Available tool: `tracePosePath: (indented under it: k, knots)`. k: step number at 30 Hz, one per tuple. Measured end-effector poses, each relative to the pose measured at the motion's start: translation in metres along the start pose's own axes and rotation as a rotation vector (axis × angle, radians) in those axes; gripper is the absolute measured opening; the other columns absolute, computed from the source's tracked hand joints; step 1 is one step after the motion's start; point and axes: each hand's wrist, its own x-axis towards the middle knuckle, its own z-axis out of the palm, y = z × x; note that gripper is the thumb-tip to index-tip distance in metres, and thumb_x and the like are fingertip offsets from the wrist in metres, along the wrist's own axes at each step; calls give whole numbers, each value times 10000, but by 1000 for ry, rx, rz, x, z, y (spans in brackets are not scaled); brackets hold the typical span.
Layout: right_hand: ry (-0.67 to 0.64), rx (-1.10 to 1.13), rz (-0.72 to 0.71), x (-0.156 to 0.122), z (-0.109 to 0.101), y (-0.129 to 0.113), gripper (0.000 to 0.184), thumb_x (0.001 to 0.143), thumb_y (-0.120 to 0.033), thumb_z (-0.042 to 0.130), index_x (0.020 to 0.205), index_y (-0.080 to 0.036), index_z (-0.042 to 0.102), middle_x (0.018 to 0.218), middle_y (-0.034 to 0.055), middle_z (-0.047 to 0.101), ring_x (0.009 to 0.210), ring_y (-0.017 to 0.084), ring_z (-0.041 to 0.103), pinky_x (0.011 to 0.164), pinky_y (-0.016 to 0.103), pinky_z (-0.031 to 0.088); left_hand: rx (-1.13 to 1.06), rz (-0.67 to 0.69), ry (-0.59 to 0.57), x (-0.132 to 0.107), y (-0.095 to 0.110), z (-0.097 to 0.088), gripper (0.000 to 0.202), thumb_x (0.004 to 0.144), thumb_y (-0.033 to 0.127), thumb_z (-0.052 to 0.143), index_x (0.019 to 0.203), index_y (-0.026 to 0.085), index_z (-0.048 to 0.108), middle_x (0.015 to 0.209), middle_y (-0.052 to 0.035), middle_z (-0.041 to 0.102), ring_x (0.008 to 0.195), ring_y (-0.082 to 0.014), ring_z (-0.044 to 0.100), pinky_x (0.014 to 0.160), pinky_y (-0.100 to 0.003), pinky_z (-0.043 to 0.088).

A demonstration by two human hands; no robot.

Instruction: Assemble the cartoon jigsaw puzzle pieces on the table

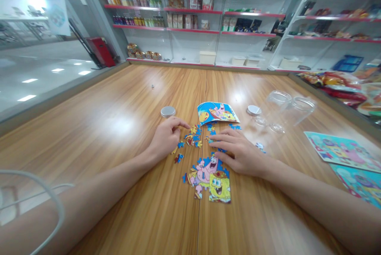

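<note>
A partly joined jigsaw puzzle (210, 179) with a pink starfish and a yellow sponge character lies on the wooden table. Loose puzzle pieces (190, 140) are scattered just beyond it. My left hand (166, 138) is left of these pieces, its index finger stretched to their edge and its other fingers bent. I see nothing in its grip. My right hand (235, 150) lies palm down with fingers spread, its fingertips over some pieces and the puzzle's upper right edge. What is under that palm is hidden. A picture card (218, 113) of the cartoon lies behind the pieces.
Two silvery lids, one at left (168, 111) and one at right (254, 110), flank the card. Clear jars (279, 108) lie at right, near more picture sheets (345, 150). A white cable (56, 199) crosses the lower left. Stocked shelves (193, 9) stand behind the table.
</note>
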Motion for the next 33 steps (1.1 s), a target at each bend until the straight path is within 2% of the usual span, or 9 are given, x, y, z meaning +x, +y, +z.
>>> tracePosePath:
  k: [3, 5, 8, 11, 14, 19, 21, 28, 33]
  knots:
    - [11, 18, -15, 0, 1, 1, 301, 956, -294, 628, 1248, -245, 681, 1305, 77, 683, 1209, 286, 569, 1000, 537, 489, -5, 74, -34, -2, 12, 0, 274, 889, 103, 503, 939, 197, 756, 1083, -65, 713, 1022, -215, 630, 952, -434, 520]
    - [27, 20, -28, 0, 1, 1, 289, 944, -279, 640, 1227, -250, 692, 1311, 76, 679, 1230, 290, 562, 1013, 546, 487, 13, 195, -105, -5, 19, 0, 288, 901, 108, 544, 1040, 239, 760, 1197, -52, 707, 1141, -243, 581, 1059, -502, 463]
    - [68, 3, -28, 1, 2, 1, 236, 935, -268, 646, 1157, -251, 721, 1331, 83, 658, 1218, 294, 570, 1016, 552, 487, 85, 422, -268, -11, 25, 2, 384, 912, 99, 557, 1225, 266, 703, 1298, -36, 688, 1286, -274, 482, 1138, -556, 395]
    - [124, -37, 26, 1, 1, 1, 150, 943, -273, 632, 1025, -228, 749, 1284, 103, 663, 1177, 298, 585, 1000, 554, 488, 140, 472, -344, -15, 25, 3, 384, 927, 132, 563, 1275, 249, 678, 1328, -24, 674, 1361, -297, 413, 1174, -561, 362]
    - [172, -65, 59, 1, 1, 2, 144, 948, -266, 617, 926, -206, 746, 1209, 115, 674, 1143, 296, 589, 988, 542, 491, 149, 463, -346, -15, 25, 4, 346, 949, 149, 543, 1250, 230, 694, 1329, -14, 675, 1330, -295, 436, 1164, -539, 382]
    - [168, -84, 95, 2, 4, 2, 229, 951, -278, 619, 1149, -219, 717, 1224, 126, 646, 1157, 295, 570, 976, 531, 498, 114, 513, -379, -13, 29, 2, 352, 951, 136, 532, 1255, 226, 684, 1317, -30, 686, 1286, -262, 511, 1187, -532, 354]
    - [148, -98, 117, 4, 8, 2, 244, 945, -306, 637, 1163, -233, 721, 1231, 129, 638, 1164, 303, 567, 969, 537, 498, 95, 546, -410, -12, 31, 1, 368, 952, 130, 523, 1279, 225, 663, 1316, -43, 688, 1263, -246, 554, 1210, -539, 318]
    - [149, -41, 136, 7, 12, 1, 104, 933, -266, 670, 957, -222, 761, 1142, 98, 661, 1126, 275, 577, 969, 484, 478, 29, 632, -473, -13, 40, -5, 375, 945, 137, 543, 1294, 236, 638, 1334, -63, 676, 1219, -232, 621, 1244, -555, 246]
    - [109, -8, 177, 8, 5, -2, 84, 930, -201, 662, 881, -190, 729, 1066, 81, 662, 1045, 248, 566, 932, 434, 455, -79, 765, -574, -12, 46, -10, 370, 903, 143, 591, 1257, 216, 669, 1358, -106, 650, 1250, -258, 606, 1227, -570, 285]
